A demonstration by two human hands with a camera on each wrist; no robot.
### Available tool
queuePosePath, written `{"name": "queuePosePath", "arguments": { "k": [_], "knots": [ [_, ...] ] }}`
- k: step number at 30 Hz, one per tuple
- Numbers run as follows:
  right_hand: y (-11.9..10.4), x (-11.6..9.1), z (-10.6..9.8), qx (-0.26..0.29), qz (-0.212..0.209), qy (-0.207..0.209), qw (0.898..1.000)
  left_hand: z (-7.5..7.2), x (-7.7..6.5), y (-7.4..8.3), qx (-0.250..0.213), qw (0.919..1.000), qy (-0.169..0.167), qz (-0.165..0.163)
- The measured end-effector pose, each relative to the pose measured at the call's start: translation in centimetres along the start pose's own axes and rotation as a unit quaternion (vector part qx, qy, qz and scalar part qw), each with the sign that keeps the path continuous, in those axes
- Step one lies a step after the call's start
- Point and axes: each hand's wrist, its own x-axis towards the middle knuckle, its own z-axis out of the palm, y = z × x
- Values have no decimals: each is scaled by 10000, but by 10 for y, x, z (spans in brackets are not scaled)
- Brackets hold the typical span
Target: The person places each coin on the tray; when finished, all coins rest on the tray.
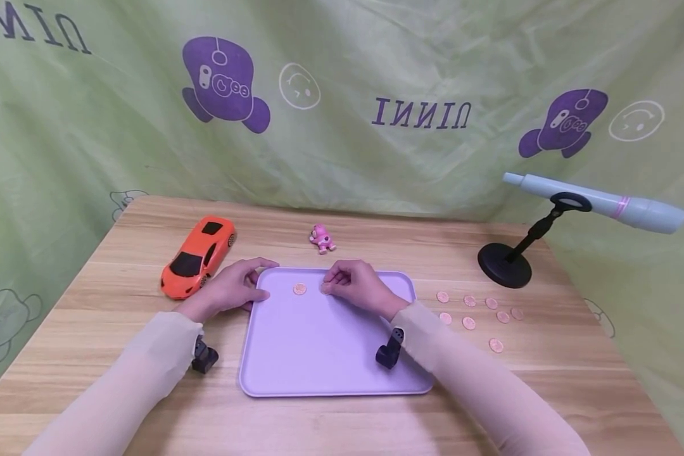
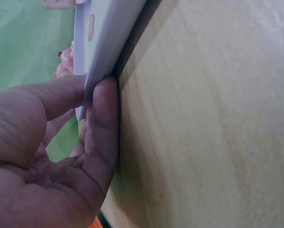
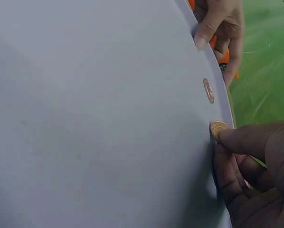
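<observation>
A light purple tray (image 1: 319,354) lies on the wooden table. My left hand (image 1: 235,285) grips its upper left corner; in the left wrist view the thumb is on the rim and the fingers (image 2: 104,104) are beneath it. My right hand (image 1: 358,286) is over the tray's far side and pinches a copper coin (image 3: 219,128) between thumb and fingers, at the tray's surface. Another copper coin (image 1: 299,289) lies flat on the tray, left of the right hand. Several more coins (image 1: 468,323) are spread on the table to the right of the tray.
An orange toy car (image 1: 196,256) stands left of the tray, close to the left hand. Behind the tray is a small pink figurine (image 1: 322,239). At the right, a black stand (image 1: 506,265) holds a light blue microphone-like stick (image 1: 598,201). A green curtain (image 1: 342,158) hangs behind the table.
</observation>
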Motion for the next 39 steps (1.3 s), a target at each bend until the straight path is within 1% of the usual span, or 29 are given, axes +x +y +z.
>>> {"name": "queuePosePath", "arguments": {
  "k": [8,23,39],
  "knots": [
    [-2,1,5,-337,57,96,9994,0,0,1,8,10000,9,-22],
    [-12,3,5,-699,244,-30,9973,1,0,-1,20,10000,40,-1],
    [-13,5,5,-779,277,48,9966,1,0,1,-10,10000,23,-21]
  ]
}}
